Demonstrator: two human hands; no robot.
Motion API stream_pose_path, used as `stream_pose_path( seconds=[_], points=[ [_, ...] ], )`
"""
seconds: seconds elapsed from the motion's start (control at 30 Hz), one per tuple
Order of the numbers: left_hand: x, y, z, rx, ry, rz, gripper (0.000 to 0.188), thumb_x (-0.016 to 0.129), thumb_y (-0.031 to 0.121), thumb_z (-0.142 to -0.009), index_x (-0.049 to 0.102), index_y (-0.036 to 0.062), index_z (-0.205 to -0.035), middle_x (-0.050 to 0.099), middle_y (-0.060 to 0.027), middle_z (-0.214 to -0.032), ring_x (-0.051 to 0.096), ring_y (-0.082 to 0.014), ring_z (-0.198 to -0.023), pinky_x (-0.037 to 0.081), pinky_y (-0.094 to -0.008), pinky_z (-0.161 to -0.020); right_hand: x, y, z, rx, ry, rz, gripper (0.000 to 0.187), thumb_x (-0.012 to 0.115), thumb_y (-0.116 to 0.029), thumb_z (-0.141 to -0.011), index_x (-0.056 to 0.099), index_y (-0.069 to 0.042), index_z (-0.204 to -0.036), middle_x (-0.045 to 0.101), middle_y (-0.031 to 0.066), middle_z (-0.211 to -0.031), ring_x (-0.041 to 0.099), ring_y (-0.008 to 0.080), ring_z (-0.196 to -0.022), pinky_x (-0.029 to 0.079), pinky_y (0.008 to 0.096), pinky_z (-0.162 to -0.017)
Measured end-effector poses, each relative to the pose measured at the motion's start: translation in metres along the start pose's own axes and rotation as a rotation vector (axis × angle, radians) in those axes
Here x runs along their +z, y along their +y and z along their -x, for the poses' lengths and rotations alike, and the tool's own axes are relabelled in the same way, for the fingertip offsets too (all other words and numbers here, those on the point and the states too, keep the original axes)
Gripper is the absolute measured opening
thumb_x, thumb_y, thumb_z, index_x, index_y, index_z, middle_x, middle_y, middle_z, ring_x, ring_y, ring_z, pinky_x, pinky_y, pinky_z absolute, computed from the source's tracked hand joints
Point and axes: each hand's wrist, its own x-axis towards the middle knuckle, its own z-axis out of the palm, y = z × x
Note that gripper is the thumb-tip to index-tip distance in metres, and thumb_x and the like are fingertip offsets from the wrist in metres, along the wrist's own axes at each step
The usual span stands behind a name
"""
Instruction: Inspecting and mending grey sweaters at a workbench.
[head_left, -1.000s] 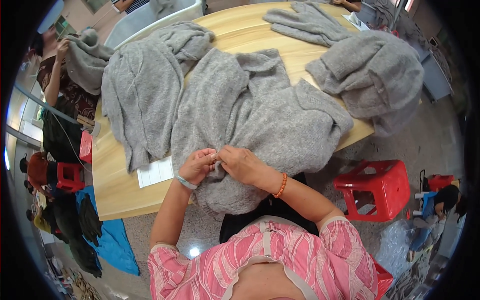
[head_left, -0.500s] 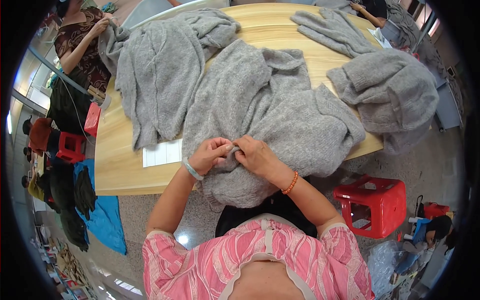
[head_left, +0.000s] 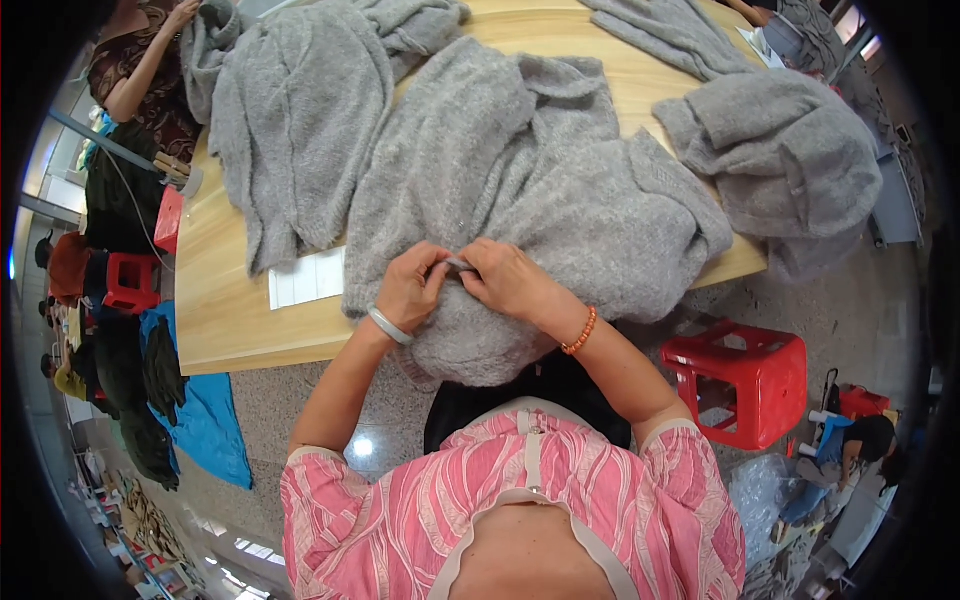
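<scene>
A grey knitted garment point(head_left: 540, 190) lies spread over the near edge of a wooden table point(head_left: 225, 310), its hem hanging toward me. My left hand point(head_left: 413, 286) and my right hand point(head_left: 505, 277) meet at the hem, both pinching a small fold of the grey knit between fingertips. My left wrist carries a pale bangle, my right wrist an orange bead bracelet. What lies between the fingertips beyond the fabric is too small to tell.
More grey knits lie on the table: one at the left point(head_left: 300, 120), a bundle at the right point(head_left: 790, 160), another at the far edge point(head_left: 670, 35). A white paper point(head_left: 305, 278) sits by my left hand. A red stool point(head_left: 740, 375) stands right; another person's arm point(head_left: 145, 65) reaches in upper left.
My view has shifted, so the table and garments sit lower and more to the right in the picture. Both hands stay pinched together on the garment's hem.
</scene>
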Motion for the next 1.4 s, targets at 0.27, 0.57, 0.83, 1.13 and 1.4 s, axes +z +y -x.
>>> stream_pose_path(
  seconds=[0.27, 0.57, 0.83, 1.13, 1.4],
  points=[
    [0.005, -0.019, -0.004, -0.162, -0.034, 0.228, 0.01, 0.056, 0.006, -0.088, 0.059, -0.0009, -0.093, 0.061, -0.0082, -0.077, 0.054, -0.0122, -0.068, 0.044, -0.0256, -0.063, 0.005, 0.007, -0.007, 0.02, 0.044, -0.108, 0.016, 0.06, -0.004, -0.078, 0.062, 0.002, -0.093, 0.061, 0.0201, -0.087, 0.059, 0.0378, -0.085, 0.047, 0.043, -0.075],
    [0.008, -0.001, -0.004, -0.037, 0.014, 0.021, 0.008, 0.056, 0.005, -0.087, 0.059, -0.0007, -0.093, 0.06, -0.0069, -0.078, 0.057, -0.0154, -0.074, 0.044, -0.0267, -0.067, 0.001, 0.011, -0.003, 0.103, 0.059, -0.116, 0.015, 0.062, -0.009, -0.075, 0.066, 0.0, -0.086, 0.064, 0.0193, -0.086, 0.061, 0.0355, -0.086, 0.048, 0.0408, -0.077],
    [0.003, 0.018, 0.01, 0.106, 0.019, -0.078, 0.01, 0.062, 0.0, -0.08, 0.058, -0.002, -0.089, 0.058, -0.0142, -0.081, 0.059, -0.0265, -0.073, 0.047, -0.0312, -0.068, 0.021, 0.01, 0.001, 0.043, 0.075, -0.051, 0.015, 0.06, -0.014, -0.077, 0.064, 0.0, -0.078, 0.063, 0.0214, -0.086, 0.06, 0.0385, -0.088, 0.047, 0.0444, -0.081],
    [0.005, 0.004, 0.004, 0.073, -0.005, -0.037, 0.011, 0.06, -0.002, -0.08, 0.059, -0.003, -0.09, 0.059, -0.0118, -0.082, 0.06, -0.0223, -0.075, 0.047, -0.0286, -0.069, 0.01, 0.005, 0.006, 0.026, 0.078, -0.066, 0.014, 0.055, -0.012, -0.083, 0.061, 0.001, -0.084, 0.059, 0.0201, -0.09, 0.059, 0.038, -0.089, 0.048, 0.0441, -0.078],
    [0.004, -0.011, 0.002, -0.214, -0.046, 0.294, 0.018, 0.058, 0.015, -0.09, 0.063, -0.0016, -0.095, 0.065, -0.0068, -0.081, 0.058, -0.0101, -0.074, 0.046, -0.024, -0.067, 0.011, -0.006, 0.015, 0.013, 0.126, -0.042, 0.007, 0.056, -0.007, -0.081, 0.059, -0.001, -0.084, 0.056, 0.0161, -0.086, 0.059, 0.0352, -0.084, 0.049, 0.0415, -0.069]
  ],
)
